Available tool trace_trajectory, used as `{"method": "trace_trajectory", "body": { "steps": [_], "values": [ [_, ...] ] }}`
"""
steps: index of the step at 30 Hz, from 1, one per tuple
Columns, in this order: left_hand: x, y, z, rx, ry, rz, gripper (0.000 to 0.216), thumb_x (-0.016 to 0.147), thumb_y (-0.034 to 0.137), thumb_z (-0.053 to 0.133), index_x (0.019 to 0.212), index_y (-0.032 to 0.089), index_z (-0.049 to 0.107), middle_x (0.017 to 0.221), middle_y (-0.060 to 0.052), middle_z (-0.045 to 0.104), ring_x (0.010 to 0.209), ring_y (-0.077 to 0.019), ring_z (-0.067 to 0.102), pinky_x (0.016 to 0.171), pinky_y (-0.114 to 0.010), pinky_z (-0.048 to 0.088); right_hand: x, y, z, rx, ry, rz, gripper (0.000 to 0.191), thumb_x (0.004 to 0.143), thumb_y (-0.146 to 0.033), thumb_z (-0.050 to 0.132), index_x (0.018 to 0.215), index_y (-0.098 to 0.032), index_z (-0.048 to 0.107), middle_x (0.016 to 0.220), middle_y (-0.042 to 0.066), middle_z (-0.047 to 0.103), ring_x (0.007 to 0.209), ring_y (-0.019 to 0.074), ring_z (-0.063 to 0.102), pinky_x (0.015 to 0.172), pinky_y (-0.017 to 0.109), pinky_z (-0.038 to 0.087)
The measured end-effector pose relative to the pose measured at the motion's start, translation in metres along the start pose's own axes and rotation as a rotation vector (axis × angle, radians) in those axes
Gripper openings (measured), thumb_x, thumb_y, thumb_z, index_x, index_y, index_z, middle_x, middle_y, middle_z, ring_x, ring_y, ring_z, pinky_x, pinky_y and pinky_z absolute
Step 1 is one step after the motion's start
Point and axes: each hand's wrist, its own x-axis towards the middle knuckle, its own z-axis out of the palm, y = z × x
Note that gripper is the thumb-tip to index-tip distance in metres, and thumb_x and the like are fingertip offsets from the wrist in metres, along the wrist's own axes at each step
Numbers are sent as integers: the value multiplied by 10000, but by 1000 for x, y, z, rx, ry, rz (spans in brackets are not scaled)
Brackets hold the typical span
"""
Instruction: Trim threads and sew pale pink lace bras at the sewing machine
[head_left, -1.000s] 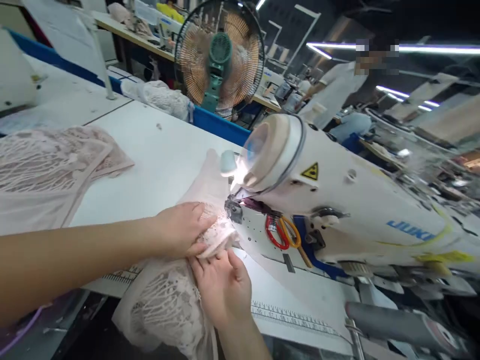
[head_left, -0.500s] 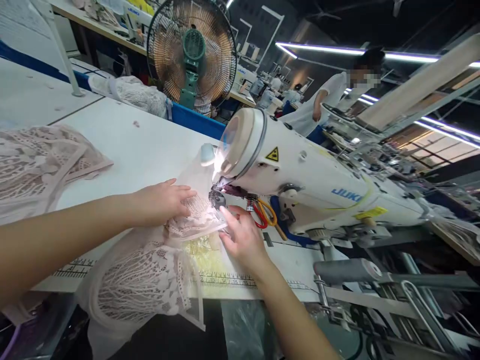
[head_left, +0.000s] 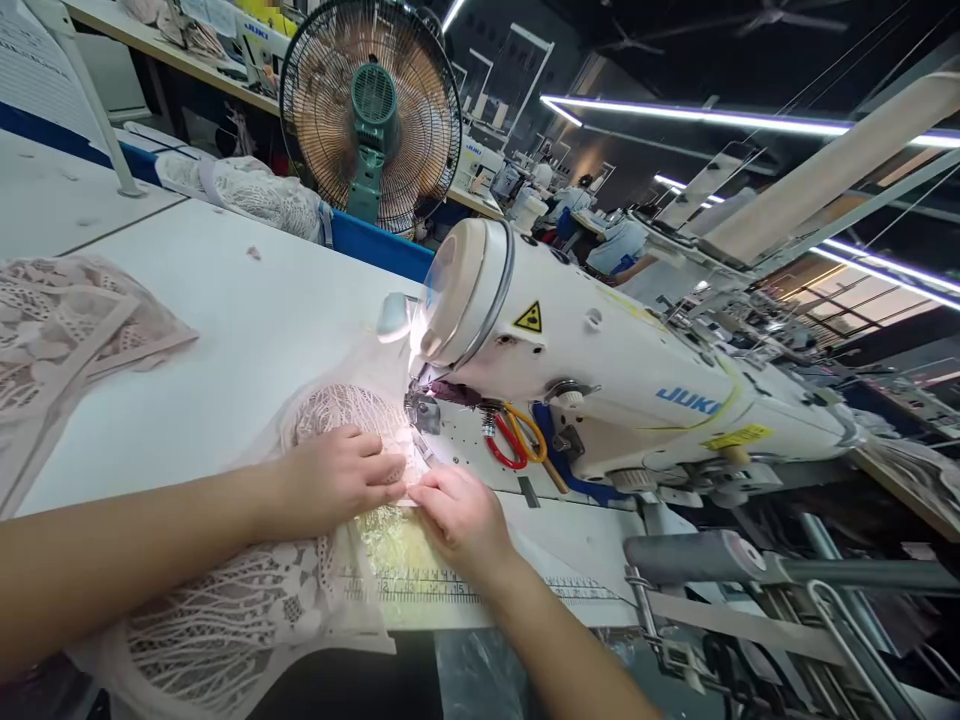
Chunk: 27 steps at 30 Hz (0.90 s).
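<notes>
lace fabric left of sewing machine

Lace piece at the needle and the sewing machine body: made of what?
Lace fabric: thin openwork lace over sheer mesh, matte pale pink; the table shows through its holes. Sewing machine: likely painted metal, glossy off-white with smooth highlights; could be plastic.

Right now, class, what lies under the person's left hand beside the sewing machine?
Pale pink lace fabric lies under the left hand, spread over the white table. The tabletop directly beneath the hand is covered by the lace and cannot be seen.
</notes>
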Motion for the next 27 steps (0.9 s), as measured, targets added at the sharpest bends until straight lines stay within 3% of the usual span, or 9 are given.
{"method": "trace_trajectory", "body": {
  "steps": [7, 12, 19, 27],
  "values": [
    [4, -17, -1, -55, 69, 96, 293, 940, 164, 349, 1041, 209, 620, 1128, -57, 665, 824, -212, 556, 692, -372, 416, 5, -1, -1, -18, 23, 21, 212, 873, -175, 511, 722, -181, 659, 700, 41, 646, 646, 156, 499, 580, 258, 352],
    [8, -29, 7, -193, 200, 167, 325, 960, 140, 318, 1068, 151, 625, 1084, -74, 689, 988, -211, 575, 909, -365, 442, 12, 0, 4, -92, 45, -2, 248, 890, -201, 515, 674, -176, 635, 664, 33, 623, 639, 148, 486, 574, 262, 325],
    [15, -45, 5, -192, 175, 238, 292, 934, 115, 388, 1072, 154, 643, 1071, -110, 692, 948, -212, 627, 880, -375, 504, 22, 4, 15, -290, 73, -18, 265, 862, -131, 504, 609, -173, 570, 630, 12, 575, 610, 139, 438, 555, 269, 269],
    [21, -65, 10, -258, 198, 161, 251, 922, 187, 444, 951, 252, 685, 950, -58, 707, 913, -173, 623, 875, -335, 507, 38, 8, 15, -356, 14, 33, 162, 755, -104, 529, 617, -182, 558, 673, 12, 560, 647, 158, 406, 577, 295, 248]
  ]
}}
